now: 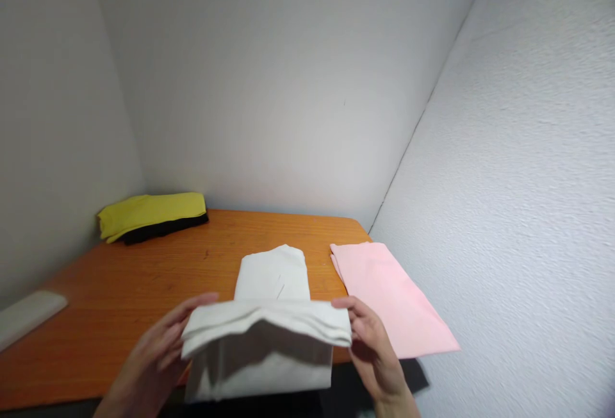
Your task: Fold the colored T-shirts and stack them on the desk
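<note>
A white cloth (pixel 269 318), possibly a garment, spans the space between my two hands at the near edge of the table. Its near part is folded in layers and raised, while the far part lies flat on the wood. My left hand (pixel 156 351) grips the left end of the raised fold, thumb on top. At the right end, my right hand (pixel 369 341) pinches the same fold between thumb and fingers. Below the fold, a lower panel of the cloth hangs over the table's front edge.
On the brown wooden table (pixel 168 283), a folded yellow cloth (pixel 154 213) rests over a black cloth (pixel 166 229) at the back left. A pink cloth (pixel 389 296) lies at the right, overhanging the edge. A whitish object (pixel 31 315) sits far left. Walls enclose the table.
</note>
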### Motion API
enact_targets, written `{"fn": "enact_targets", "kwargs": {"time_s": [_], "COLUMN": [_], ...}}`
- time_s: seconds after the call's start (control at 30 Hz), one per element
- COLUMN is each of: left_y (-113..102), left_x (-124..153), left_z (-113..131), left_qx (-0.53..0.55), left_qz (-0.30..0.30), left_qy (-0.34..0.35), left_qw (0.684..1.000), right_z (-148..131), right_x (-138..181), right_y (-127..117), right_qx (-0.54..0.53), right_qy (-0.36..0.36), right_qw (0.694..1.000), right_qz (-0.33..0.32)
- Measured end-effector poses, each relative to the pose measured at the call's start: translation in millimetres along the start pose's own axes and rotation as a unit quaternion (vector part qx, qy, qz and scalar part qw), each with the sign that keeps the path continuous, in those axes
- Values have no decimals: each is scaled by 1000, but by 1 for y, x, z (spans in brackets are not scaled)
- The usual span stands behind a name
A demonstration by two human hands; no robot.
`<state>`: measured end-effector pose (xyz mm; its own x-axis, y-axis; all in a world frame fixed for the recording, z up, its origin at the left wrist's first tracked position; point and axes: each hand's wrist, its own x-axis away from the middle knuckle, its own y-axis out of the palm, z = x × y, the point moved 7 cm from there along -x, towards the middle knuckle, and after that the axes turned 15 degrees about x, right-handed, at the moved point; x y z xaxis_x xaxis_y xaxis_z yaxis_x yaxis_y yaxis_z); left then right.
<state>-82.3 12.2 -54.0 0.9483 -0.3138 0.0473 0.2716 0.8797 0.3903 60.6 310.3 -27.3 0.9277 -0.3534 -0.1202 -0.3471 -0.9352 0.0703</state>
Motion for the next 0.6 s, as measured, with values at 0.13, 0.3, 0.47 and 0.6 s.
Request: {"fn": "enact_targets", "kwargs": {"time_s": [0.13, 0.3, 0.47, 0.6], "left_y": [61, 34, 10, 19], "left_x": [-77, -131, -97, -63], "left_z": [11, -37, -62, -63], "left_qx": [76, -190, -539, -650], "left_qz": [-115, -15, -15, -20], "left_qy": [-27, 49, 43, -1], "left_qw": [990, 980, 841, 759], "right_z": [0, 59, 92, 95], "right_x": [-90, -118, -74, -52], "right_y": [5, -7, -20, -11], "right_qx": [19, 249, 566, 723], "right_qy": [-28, -7, 5, 30], "right_qw": [999, 968, 811, 673], "right_qz": [-20, 35, 146, 151]}}
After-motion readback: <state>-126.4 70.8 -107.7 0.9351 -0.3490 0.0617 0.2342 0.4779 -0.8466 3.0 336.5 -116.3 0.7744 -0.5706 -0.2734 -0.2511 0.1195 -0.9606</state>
